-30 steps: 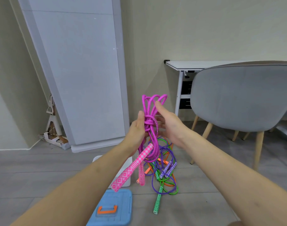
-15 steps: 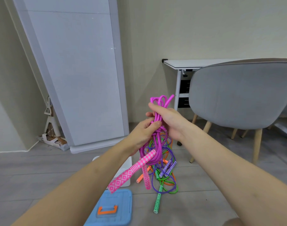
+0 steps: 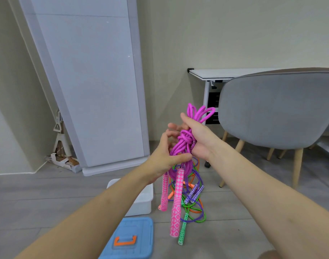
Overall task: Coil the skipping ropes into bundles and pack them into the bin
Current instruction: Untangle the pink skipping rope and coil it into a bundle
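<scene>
I hold a knotted bundle of pink skipping rope (image 3: 185, 141) up in front of me. My right hand (image 3: 198, 135) grips it around the knot, with loops sticking out above the fist. Just below, my left hand (image 3: 166, 156) pinches the strands between thumb and fingers. Two pink patterned handles (image 3: 176, 199) hang straight down from the bundle. On the floor beneath lies a tangle of purple, green and orange ropes (image 3: 194, 202). The white bin (image 3: 144, 200) stands on the floor to the left of that pile, partly hidden by my left forearm.
A blue lid (image 3: 130, 240) with an orange handle lies on the floor in front of the bin. A grey chair (image 3: 277, 111) on wooden legs stands at the right, before a white desk (image 3: 214, 73). A tall white panel (image 3: 89, 86) leans on the wall behind.
The pink handles swung from slanting left to hanging straight down. My right hand closed lower around the knot, and the loops above it spread out.
</scene>
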Demonstrator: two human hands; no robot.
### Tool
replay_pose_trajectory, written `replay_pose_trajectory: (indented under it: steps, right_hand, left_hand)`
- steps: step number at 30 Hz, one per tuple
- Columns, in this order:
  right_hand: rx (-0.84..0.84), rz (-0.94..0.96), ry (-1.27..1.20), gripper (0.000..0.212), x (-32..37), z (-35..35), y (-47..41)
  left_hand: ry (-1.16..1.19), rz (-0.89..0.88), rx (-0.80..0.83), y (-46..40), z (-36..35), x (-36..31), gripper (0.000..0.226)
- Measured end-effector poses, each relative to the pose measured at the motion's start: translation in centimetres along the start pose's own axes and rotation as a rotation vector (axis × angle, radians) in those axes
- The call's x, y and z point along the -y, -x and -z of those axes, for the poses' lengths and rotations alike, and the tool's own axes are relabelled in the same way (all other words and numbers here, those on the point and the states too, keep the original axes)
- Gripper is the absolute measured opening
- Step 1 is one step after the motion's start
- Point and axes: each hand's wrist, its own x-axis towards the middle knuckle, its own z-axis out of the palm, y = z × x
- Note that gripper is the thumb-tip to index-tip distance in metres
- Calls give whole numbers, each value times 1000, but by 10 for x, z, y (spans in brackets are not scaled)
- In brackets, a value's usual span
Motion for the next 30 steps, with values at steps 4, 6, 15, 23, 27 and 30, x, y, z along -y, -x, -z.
replay_pose_trajectory:
  steps: [4, 6, 15, 23, 27, 30]
  right_hand:
    - [-53, 10, -36, 47, 5, 0, -1]
    - [-75, 16, -77, 47, 6, 0, -2]
    - [-144, 0, -163, 45, 5, 11, -7]
    - [-266, 41, -6, 53, 12, 25, -11]
    - [-354, 90, 80, 51, 18, 37, -14]
    - [-373, 104, 69, 49, 21, 39, -16]
  left_hand:
    - [-3, 108, 37, 9, 1, 14, 89]
    - [-23, 145, 20, 13, 2, 22, 91]
    - [-94, 328, 101, 15, 4, 36, 52]
    - [-406, 282, 178, 25, 11, 48, 49]
    - [-535, 219, 148, 28, 16, 59, 40]
    - [-606, 201, 115, 31, 12, 67, 25]
